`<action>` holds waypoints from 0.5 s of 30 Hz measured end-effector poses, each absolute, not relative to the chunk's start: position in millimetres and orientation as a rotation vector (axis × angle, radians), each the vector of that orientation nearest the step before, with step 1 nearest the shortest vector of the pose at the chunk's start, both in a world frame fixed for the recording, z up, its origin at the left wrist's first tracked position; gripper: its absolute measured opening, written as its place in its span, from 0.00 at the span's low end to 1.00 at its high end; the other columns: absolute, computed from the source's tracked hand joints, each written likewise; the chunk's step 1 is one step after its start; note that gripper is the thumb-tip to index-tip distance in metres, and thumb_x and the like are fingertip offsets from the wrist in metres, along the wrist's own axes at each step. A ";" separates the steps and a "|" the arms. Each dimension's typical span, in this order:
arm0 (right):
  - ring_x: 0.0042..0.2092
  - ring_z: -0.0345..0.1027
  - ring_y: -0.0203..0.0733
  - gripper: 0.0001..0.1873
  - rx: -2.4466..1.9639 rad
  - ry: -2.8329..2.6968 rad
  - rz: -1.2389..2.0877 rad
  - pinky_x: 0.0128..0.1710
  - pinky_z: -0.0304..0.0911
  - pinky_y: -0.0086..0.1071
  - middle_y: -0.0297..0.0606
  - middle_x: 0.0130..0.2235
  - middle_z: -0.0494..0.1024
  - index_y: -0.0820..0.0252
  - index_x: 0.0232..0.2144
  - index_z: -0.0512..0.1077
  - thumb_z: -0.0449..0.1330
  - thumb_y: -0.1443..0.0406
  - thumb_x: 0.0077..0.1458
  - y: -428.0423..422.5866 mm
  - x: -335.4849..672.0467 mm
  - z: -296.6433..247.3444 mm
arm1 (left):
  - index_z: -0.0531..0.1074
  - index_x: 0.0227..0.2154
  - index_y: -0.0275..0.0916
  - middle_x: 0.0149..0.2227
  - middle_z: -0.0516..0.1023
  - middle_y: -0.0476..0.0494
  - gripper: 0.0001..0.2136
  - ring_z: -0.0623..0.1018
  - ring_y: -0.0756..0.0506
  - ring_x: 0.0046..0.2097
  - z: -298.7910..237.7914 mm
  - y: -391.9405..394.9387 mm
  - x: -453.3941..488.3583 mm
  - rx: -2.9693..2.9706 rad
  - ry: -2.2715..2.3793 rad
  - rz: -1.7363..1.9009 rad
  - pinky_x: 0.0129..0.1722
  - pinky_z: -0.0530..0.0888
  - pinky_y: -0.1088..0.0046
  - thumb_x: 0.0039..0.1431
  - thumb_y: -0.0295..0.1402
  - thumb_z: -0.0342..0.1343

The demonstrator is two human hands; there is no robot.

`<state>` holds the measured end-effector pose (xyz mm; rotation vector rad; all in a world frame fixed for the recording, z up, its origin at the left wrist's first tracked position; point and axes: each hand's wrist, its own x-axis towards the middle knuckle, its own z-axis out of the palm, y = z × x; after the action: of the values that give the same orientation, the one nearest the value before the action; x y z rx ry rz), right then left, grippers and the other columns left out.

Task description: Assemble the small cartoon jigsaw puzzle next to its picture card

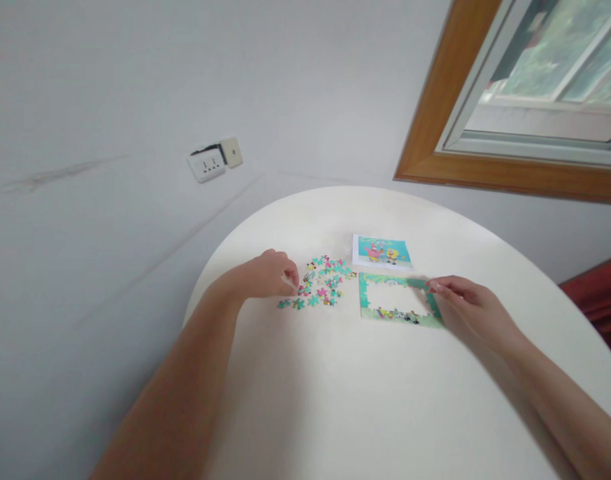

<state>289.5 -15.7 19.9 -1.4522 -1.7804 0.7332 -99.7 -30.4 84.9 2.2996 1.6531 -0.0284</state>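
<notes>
On the white round table, a loose heap of jigsaw puzzle pieces (322, 292) in teal, pink and yellow lies left of a partly assembled puzzle (364, 311). The puzzle has its border joined around a bare white middle. At the heap's left edge is my left hand (271, 275), fingers curled down and closed; what they pinch, if anything, is hidden. My right hand (468, 303) hovers by the puzzle's right side, thumb and fingertips pinched together over its upper right corner. Whatever is between those fingertips is too small to name.
Behind the puzzle lies a picture card (385, 252) with pink and yellow cartoon figures. The table's edge (350, 189) curves close to the wall, which carries a socket (208, 165). A wooden-framed window (510, 175) is at upper right, red fabric (600, 297) at far right.
</notes>
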 end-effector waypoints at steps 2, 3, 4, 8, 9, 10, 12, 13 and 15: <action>0.38 0.72 0.50 0.23 -1.452 -1.779 0.724 0.36 0.65 0.40 0.43 0.37 0.81 0.57 0.33 0.78 0.58 0.45 0.51 -15.8 289.0 19.7 | 0.79 0.33 0.42 0.37 0.78 0.45 0.09 0.75 0.43 0.40 86.1 -33.3 -100.3 2.267 1.672 -0.120 0.38 0.70 0.72 0.47 0.33 0.58; 0.38 0.72 0.50 0.23 -1.452 -1.776 0.723 0.36 0.65 0.41 0.43 0.37 0.81 0.57 0.34 0.78 0.58 0.45 0.51 -15.6 288.9 19.2 | 0.79 0.34 0.41 0.37 0.78 0.44 0.10 0.75 0.43 0.40 86.4 -34.6 -101.3 2.249 1.682 -0.166 0.38 0.70 0.72 0.47 0.34 0.59; 0.38 0.72 0.50 0.23 -1.450 -1.774 0.728 0.36 0.65 0.41 0.43 0.38 0.81 0.57 0.34 0.78 0.58 0.45 0.51 -15.4 288.9 18.7 | 0.78 0.35 0.41 0.38 0.78 0.44 0.11 0.75 0.43 0.40 86.7 -35.8 -102.6 2.232 1.692 -0.205 0.38 0.70 0.72 0.46 0.34 0.59; 0.38 0.71 0.49 0.24 -1.457 -1.766 0.768 0.36 0.64 0.40 0.44 0.37 0.80 0.58 0.34 0.77 0.58 0.45 0.51 -14.4 288.8 16.5 | 0.77 0.37 0.41 0.40 0.77 0.44 0.13 0.75 0.43 0.41 89.4 -40.3 -106.3 2.171 1.729 -0.336 0.40 0.71 0.71 0.45 0.34 0.59; 0.37 0.71 0.49 0.24 -1.460 -1.768 0.778 0.36 0.64 0.39 0.44 0.36 0.80 0.59 0.34 0.77 0.58 0.45 0.51 -14.2 288.8 16.2 | 0.77 0.36 0.41 0.40 0.77 0.44 0.13 0.75 0.43 0.41 90.2 -41.1 -105.9 2.156 1.741 -0.367 0.40 0.71 0.71 0.45 0.33 0.59; 0.37 0.71 0.49 0.25 -1.464 -1.767 0.783 0.36 0.64 0.39 0.44 0.36 0.80 0.59 0.34 0.77 0.58 0.45 0.51 -14.1 288.8 15.9 | 0.77 0.35 0.41 0.40 0.77 0.44 0.12 0.75 0.43 0.41 90.7 -41.7 -105.0 2.141 1.758 -0.395 0.41 0.71 0.71 0.45 0.33 0.59; 0.38 0.71 0.49 0.25 -1.468 -1.768 0.782 0.36 0.63 0.39 0.44 0.36 0.80 0.59 0.35 0.77 0.58 0.45 0.51 -14.0 289.0 15.7 | 0.77 0.34 0.40 0.40 0.78 0.44 0.11 0.75 0.43 0.41 90.1 -41.8 -102.0 2.124 1.786 -0.416 0.41 0.71 0.71 0.45 0.31 0.58; 0.38 0.71 0.49 0.24 -1.470 -1.769 0.781 0.36 0.63 0.38 0.44 0.37 0.80 0.59 0.35 0.77 0.58 0.45 0.51 -14.1 289.0 15.7 | 0.77 0.34 0.40 0.40 0.78 0.45 0.11 0.76 0.44 0.41 88.8 -41.2 -100.4 2.125 1.790 -0.408 0.41 0.71 0.72 0.45 0.30 0.57; 0.38 0.70 0.48 0.24 -1.471 -1.775 0.784 0.37 0.63 0.38 0.44 0.38 0.80 0.58 0.35 0.77 0.58 0.45 0.51 -14.2 289.0 16.0 | 0.78 0.34 0.41 0.39 0.78 0.45 0.11 0.76 0.44 0.40 84.6 -38.8 -97.7 2.156 1.766 -0.354 0.41 0.70 0.72 0.45 0.28 0.56</action>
<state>289.0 -14.2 16.0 -1.4713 -1.7751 0.7843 -97.7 -38.8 84.6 2.1557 1.7660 -0.3544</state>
